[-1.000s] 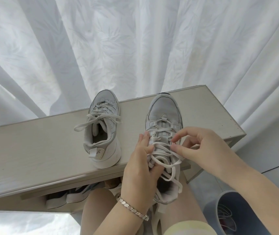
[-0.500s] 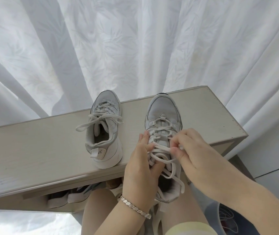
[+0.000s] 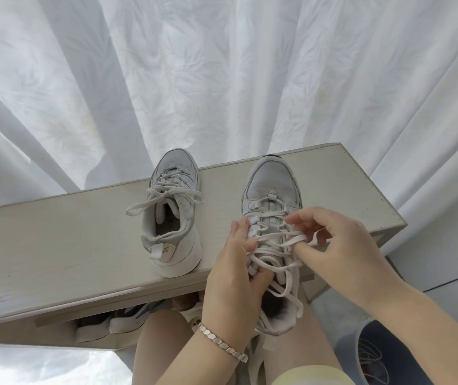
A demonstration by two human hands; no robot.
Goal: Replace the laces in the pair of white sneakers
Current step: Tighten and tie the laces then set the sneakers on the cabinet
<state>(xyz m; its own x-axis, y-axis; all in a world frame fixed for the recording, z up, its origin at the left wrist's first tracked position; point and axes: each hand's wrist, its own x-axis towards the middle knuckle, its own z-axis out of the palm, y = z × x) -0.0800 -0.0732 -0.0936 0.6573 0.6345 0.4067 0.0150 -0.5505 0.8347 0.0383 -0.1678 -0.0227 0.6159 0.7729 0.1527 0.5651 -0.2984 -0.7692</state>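
Two white sneakers stand on a pale wooden shelf top (image 3: 55, 245). The left sneaker (image 3: 173, 218) sits alone, laced, with loose lace ends. The right sneaker (image 3: 272, 204) hangs over the shelf's front edge above my lap. My left hand (image 3: 233, 276) grips its left side and tongue, thumb across the loosened white lace (image 3: 275, 247). My right hand (image 3: 341, 245) pinches a loop of that lace on the shoe's right side, between thumb and fingertips, with the index finger curled above the eyelets. Slack lace strands trail down over the shoe's opening.
White curtains (image 3: 222, 79) hang right behind the shelf. Other shoes (image 3: 111, 326) sit in the compartment under the shelf top. A blue-grey bin (image 3: 361, 340) holding loose laces stands at the lower right, beside my knees. The shelf's right end is near my right hand.
My right hand has drawn a lace loop out to the right from the middle eyelets, with the fingers more spread. My left hand still holds the shoe in the same place.
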